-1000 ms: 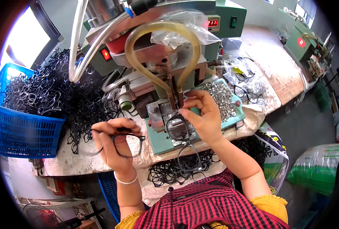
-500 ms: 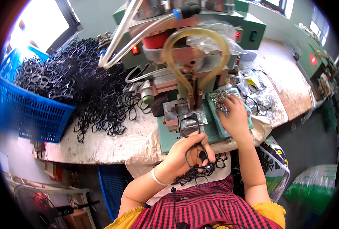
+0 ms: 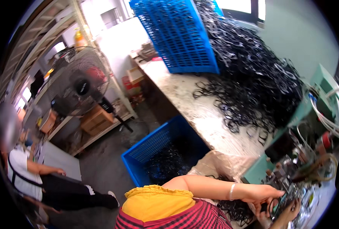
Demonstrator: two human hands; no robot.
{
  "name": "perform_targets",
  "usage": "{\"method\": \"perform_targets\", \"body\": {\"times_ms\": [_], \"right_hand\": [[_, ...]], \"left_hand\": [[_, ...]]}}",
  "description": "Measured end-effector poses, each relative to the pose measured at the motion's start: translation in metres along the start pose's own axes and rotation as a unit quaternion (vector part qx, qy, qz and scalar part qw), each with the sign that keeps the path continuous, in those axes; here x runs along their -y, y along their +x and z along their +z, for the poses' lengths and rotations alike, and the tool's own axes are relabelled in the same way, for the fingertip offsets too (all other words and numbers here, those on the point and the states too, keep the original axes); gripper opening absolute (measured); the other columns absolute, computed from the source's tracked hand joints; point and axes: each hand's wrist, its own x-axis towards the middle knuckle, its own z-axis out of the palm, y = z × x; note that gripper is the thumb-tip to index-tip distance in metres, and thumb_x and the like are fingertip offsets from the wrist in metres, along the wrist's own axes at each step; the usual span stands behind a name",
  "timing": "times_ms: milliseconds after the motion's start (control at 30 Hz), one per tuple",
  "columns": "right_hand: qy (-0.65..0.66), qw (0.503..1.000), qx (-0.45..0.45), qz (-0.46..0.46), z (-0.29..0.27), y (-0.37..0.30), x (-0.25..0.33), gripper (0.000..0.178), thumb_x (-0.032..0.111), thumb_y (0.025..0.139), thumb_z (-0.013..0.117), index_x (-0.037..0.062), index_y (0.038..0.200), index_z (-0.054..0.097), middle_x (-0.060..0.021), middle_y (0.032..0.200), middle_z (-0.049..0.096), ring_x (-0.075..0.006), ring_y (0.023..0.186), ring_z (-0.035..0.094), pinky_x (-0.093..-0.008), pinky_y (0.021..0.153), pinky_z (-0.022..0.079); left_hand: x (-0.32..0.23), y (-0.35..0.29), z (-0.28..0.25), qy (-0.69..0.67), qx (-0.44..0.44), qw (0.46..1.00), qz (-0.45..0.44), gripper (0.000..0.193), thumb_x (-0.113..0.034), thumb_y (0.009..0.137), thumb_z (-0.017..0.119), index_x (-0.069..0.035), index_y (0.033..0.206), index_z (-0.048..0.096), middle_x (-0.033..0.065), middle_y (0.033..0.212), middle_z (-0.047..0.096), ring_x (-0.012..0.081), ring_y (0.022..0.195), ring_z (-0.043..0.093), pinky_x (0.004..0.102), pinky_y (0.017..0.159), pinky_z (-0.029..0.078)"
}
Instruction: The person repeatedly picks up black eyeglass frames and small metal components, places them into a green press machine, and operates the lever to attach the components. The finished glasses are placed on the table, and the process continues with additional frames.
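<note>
At the lower right, my left hand, a white band on its wrist, has its fingers curled around a black eyeglass frame. Close beside it is my right hand, fingers bent together by the small metal parts at the machine. Whatever those fingers pinch is too small and blurred to make out. The bench machine, with a green base and metal fixture, stands just past both hands. Below my left wrist lie more black eyeglass frames.
A heap of black eyeglass frames spreads over the bench from a tipped blue basket. Another blue basket with dark frames stands on the floor. A fan and a person are at the left.
The view has swung left, putting the machine and both hands at the lower right. My right hand has left the tray of small metal parts and come close to my left hand.
</note>
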Motion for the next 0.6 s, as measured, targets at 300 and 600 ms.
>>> {"method": "perform_targets", "body": {"times_ms": [300, 600], "right_hand": [[0.331, 0.893, -0.248, 0.179, 0.006, -0.012, 0.039, 0.029, 0.026, 0.094, 0.072, 0.0013, 0.110, 0.077, -0.0154, 0.108, 0.075, -0.0311, 0.089, 0.069, -0.0386, 0.082, 0.055], [0.143, 0.952, -0.177, 0.205, -0.038, 0.008, 0.133, 0.026, 0.022, 0.091, 0.076, -0.0006, 0.104, 0.079, -0.0155, 0.101, 0.077, -0.0253, 0.086, 0.070, -0.0377, 0.081, 0.055]], "left_hand": [[-0.102, -0.094, -0.189, 0.596, -0.601, 0.462, 0.265, 0.046, -0.025, 0.083, 0.079, -0.003, 0.117, 0.057, 0.0156, 0.111, 0.061, 0.0351, 0.098, 0.065, 0.0416, 0.083, 0.055], [-0.092, 0.013, -0.279, 0.686, -0.658, 0.258, 0.173, 0.020, -0.020, 0.079, 0.070, -0.011, 0.095, 0.064, 0.0058, 0.090, 0.066, 0.0260, 0.094, 0.063, 0.0387, 0.071, 0.053]]}}
